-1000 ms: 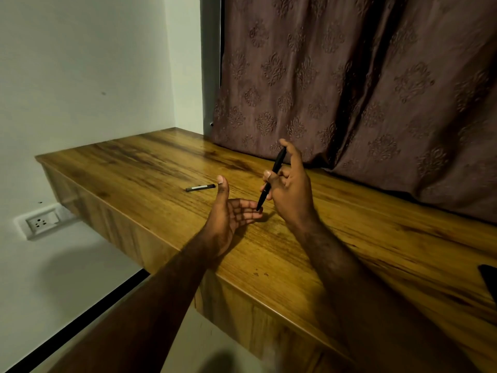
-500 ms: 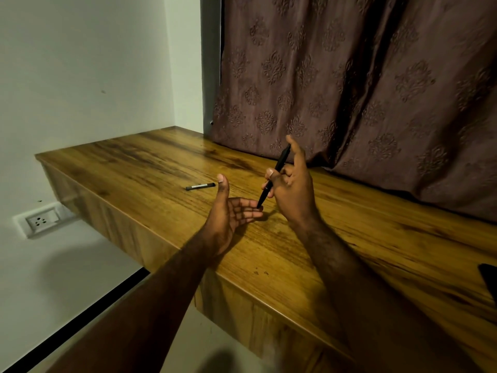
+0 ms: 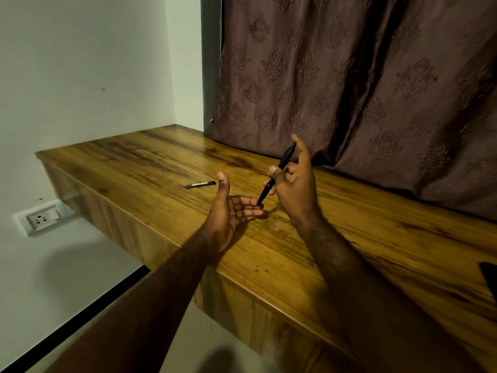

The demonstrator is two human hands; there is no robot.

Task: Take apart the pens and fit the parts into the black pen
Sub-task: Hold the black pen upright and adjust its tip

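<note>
My right hand (image 3: 293,184) grips a black pen (image 3: 277,173) above the wooden desk (image 3: 349,246), the pen tilted with its tip pointing down-left. The tip hangs right at the fingertips of my left hand (image 3: 231,211), which is held palm up and open, thumb raised, holding nothing. A second dark pen part (image 3: 201,184) lies flat on the desk to the left of both hands, apart from them.
A brown patterned curtain (image 3: 349,76) hangs along the back of the desk. A wall socket (image 3: 43,218) sits on the white wall at lower left. A dark object (image 3: 490,284) pokes in at the right edge of the desk.
My right hand has lifted slightly with the pen and tilted it a little; the left hand has stayed open under the tip.
</note>
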